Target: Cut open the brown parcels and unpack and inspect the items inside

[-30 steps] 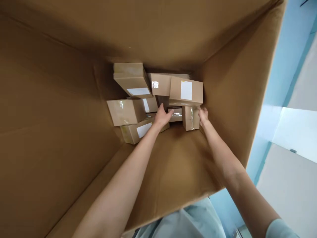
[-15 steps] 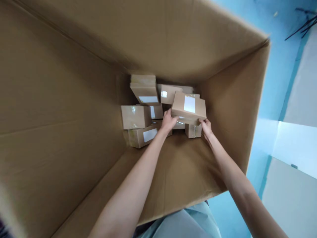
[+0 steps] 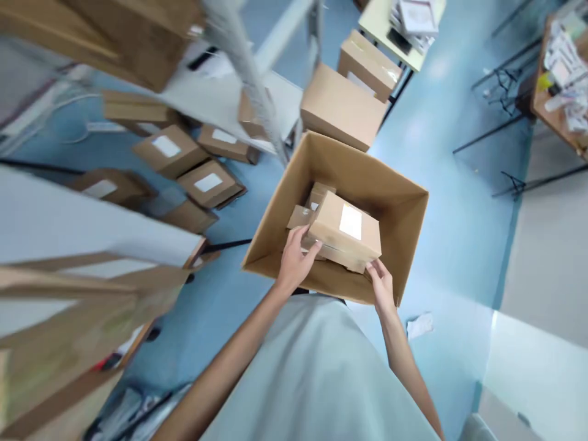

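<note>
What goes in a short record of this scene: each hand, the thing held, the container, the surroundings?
left hand: grips the left end of the small box
right hand: grips its near right corner
small box: brown, white label on top, over the big carton
big carton: open, more boxes inside
floor: blue; labelled boxes at left
</note>
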Demonstrator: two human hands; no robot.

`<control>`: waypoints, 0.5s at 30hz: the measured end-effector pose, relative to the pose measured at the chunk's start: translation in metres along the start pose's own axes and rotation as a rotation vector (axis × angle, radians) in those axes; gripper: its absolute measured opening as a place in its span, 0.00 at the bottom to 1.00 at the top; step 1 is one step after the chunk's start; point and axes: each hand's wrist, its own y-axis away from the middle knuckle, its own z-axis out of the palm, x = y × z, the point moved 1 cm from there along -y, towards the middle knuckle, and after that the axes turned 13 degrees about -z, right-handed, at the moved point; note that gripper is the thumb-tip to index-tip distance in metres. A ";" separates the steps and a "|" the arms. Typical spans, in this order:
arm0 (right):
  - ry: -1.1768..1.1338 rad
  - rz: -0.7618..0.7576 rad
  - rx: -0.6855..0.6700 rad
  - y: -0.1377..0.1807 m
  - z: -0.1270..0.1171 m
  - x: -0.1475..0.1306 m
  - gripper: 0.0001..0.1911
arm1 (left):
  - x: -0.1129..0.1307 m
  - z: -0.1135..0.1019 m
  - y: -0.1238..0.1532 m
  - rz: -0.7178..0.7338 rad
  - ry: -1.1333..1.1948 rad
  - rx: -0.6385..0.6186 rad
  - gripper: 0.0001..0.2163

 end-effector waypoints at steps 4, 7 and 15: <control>0.061 -0.052 -0.179 0.021 0.007 -0.044 0.44 | 0.039 -0.056 0.070 0.119 0.006 0.231 0.25; 0.080 -0.137 -0.393 0.029 0.025 -0.066 0.42 | 0.052 -0.095 0.126 0.142 0.034 0.410 0.26; 0.135 -0.225 -0.857 0.096 0.072 -0.106 0.42 | 0.055 -0.155 0.287 0.001 0.100 0.935 0.26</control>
